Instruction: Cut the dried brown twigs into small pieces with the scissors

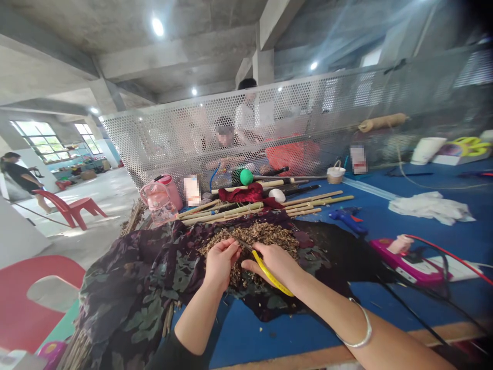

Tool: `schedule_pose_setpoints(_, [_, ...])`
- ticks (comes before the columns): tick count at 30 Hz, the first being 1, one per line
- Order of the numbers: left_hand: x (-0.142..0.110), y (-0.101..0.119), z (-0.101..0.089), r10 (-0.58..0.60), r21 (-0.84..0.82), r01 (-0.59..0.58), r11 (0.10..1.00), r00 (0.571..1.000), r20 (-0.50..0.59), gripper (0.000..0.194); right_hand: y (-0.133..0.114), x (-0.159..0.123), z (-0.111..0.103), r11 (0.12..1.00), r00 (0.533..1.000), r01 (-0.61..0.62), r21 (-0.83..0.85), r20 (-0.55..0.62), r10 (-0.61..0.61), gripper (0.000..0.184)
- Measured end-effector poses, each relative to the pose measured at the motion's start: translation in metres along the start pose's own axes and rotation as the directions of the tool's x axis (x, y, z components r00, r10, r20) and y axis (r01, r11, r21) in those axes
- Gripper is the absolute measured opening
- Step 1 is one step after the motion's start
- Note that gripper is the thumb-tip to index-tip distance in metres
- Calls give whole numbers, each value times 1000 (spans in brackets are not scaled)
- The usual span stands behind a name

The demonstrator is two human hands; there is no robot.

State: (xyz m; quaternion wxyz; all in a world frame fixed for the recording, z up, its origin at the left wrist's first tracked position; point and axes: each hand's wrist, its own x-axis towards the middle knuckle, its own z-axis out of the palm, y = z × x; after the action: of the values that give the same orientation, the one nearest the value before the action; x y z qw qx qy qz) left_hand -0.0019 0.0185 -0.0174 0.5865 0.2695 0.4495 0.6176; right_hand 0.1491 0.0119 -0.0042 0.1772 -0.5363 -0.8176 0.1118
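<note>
My right hand (275, 264) is closed around yellow-handled scissors (265, 270), whose dark blades point up and left toward my left fingertips. In a pinch, my left hand (221, 262) has its thumb and fingers pressed together beside the blade tips; whatever is between them is too small to make out. Both hands are over a heap of small brown dried pieces (271, 234). Beneath the heap spreads a dark floral cloth (154, 277), draped across the blue table (246, 339).
Behind the heap lie several bamboo sticks (327, 200), a dark red cloth (241, 193) and a green ball (246, 177). To the right are a blue glue gun (348, 221), a magenta power strip (408, 262) with cables, and white gloves (431, 207). A perforated metal screen (162, 139) stands behind.
</note>
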Motion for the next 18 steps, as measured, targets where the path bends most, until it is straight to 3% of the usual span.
schedule_pose_setpoints(5, [2,0,-2,-7,26,7,1000,1000,-7,23,0,1,2,1000,1000,6,18,7,-7,47])
schedule_pose_setpoints(14, [5,10,-1,107,-187,-111,976,994,-33,11,-3,-2,-3,998,996,60,-8,-65,-60,52])
schedule_pose_setpoints(18, [4,7,-2,115,-155,-108,982,993,37,15,-4,-2,-2,998,997,59,8,-53,-59,52])
